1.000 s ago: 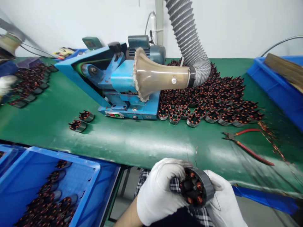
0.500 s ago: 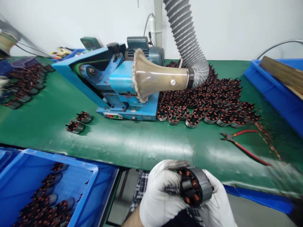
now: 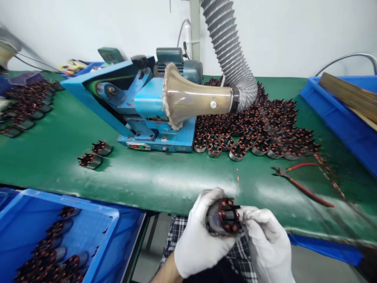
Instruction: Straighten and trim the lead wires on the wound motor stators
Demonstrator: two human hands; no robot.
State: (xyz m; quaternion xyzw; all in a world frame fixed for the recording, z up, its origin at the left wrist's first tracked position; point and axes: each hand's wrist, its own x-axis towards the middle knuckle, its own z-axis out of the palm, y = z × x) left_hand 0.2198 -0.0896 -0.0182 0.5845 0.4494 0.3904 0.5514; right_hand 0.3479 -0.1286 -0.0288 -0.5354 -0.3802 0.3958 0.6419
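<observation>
In my gloved left hand (image 3: 200,239) is a motor stator (image 3: 228,220), a dark ring with copper windings and black prongs. Those windings face right, and the fingers wrap round its outer side. My gloved right hand (image 3: 268,236) pinches thumb and fingers together at the winding end; what lies between the fingertips is too small to make out. A thin copper wire (image 3: 237,181) sticks up above the stator. Both hands are in front of the green bench (image 3: 165,184), over a plaid-clad lap.
A blue belt machine (image 3: 150,98) with a ribbed hose (image 3: 232,51) stands on the bench. Many stators (image 3: 259,122) crowd its right side, near red-handled cutters (image 3: 297,181) and wire scraps (image 3: 330,177). Two stators (image 3: 91,160) sit left. A blue bin (image 3: 114,220) holds more stators.
The stator has turned so its winding end faces right. My right hand has come off its outer side and now pinches at that end; my left hand keeps hold.
</observation>
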